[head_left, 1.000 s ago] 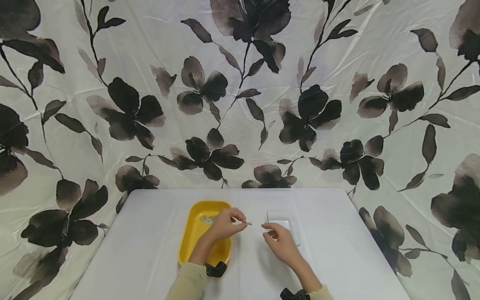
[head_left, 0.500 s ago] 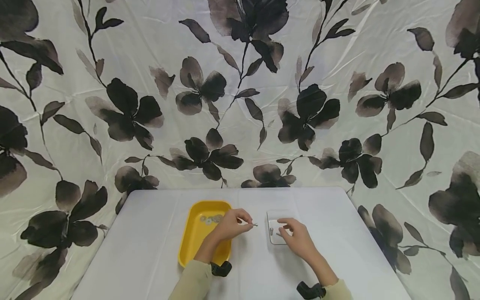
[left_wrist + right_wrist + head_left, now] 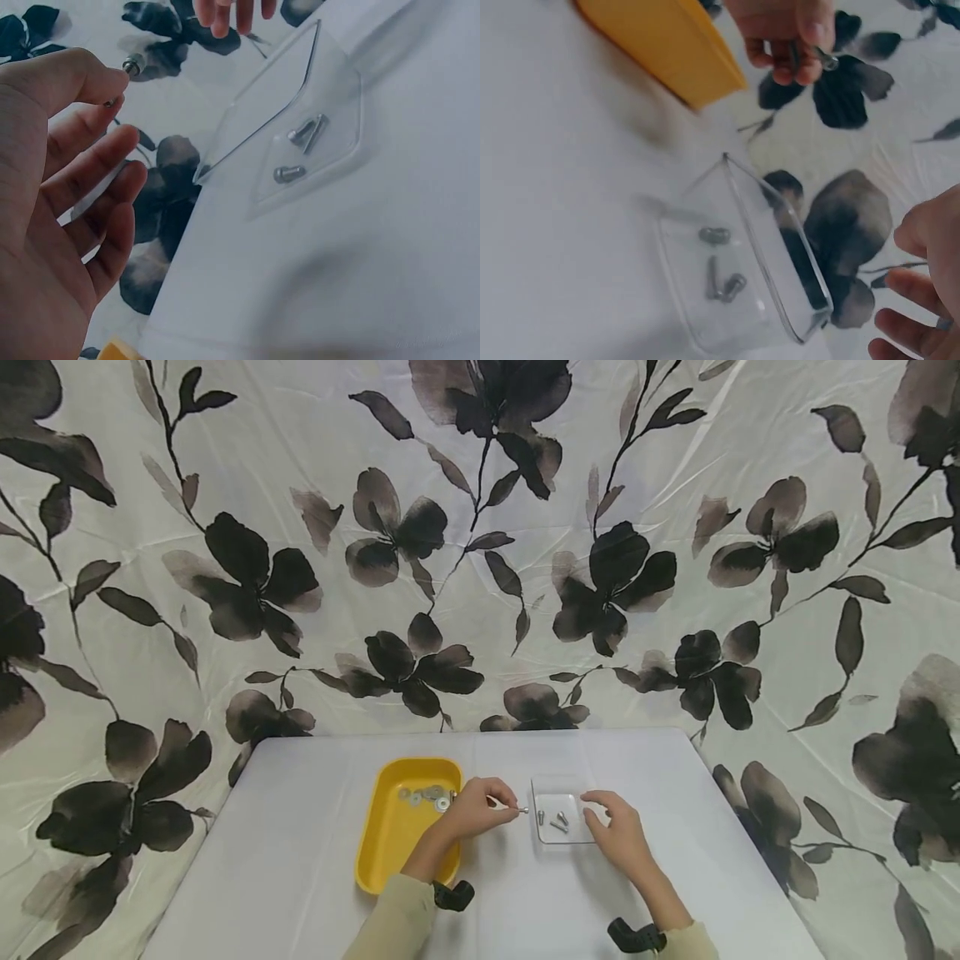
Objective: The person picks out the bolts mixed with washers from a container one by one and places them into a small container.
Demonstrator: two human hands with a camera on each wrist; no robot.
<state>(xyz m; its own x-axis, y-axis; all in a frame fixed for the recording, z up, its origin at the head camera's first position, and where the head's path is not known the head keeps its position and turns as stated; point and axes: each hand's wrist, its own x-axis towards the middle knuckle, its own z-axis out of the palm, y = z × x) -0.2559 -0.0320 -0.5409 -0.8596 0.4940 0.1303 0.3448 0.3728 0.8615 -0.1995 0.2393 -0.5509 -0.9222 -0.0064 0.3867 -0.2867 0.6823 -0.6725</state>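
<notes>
- A white tabletop [image 3: 300,868] stands before a pale hanging cloth [image 3: 517,602] printed with dark flowers; a yellow tray [image 3: 401,852] of flat metal washers [image 3: 442,805] sits left of a clear container [image 3: 561,842].
- A person's left-hand grip [image 3: 478,810] pinches a small metal bolt [image 3: 523,811] between thumb and forefinger, above the tabletop, just left of the container.
- The right-hand grip [image 3: 624,839] is released, thumb and fingers apart, by the container's right side, where three loose bolts [image 3: 541,817] lie inside.
- Fingers hide most of the pinched bolt's shank; the right wrist view cuts off the right-hand grip, and the left wrist view catches only the tray's corner.
</notes>
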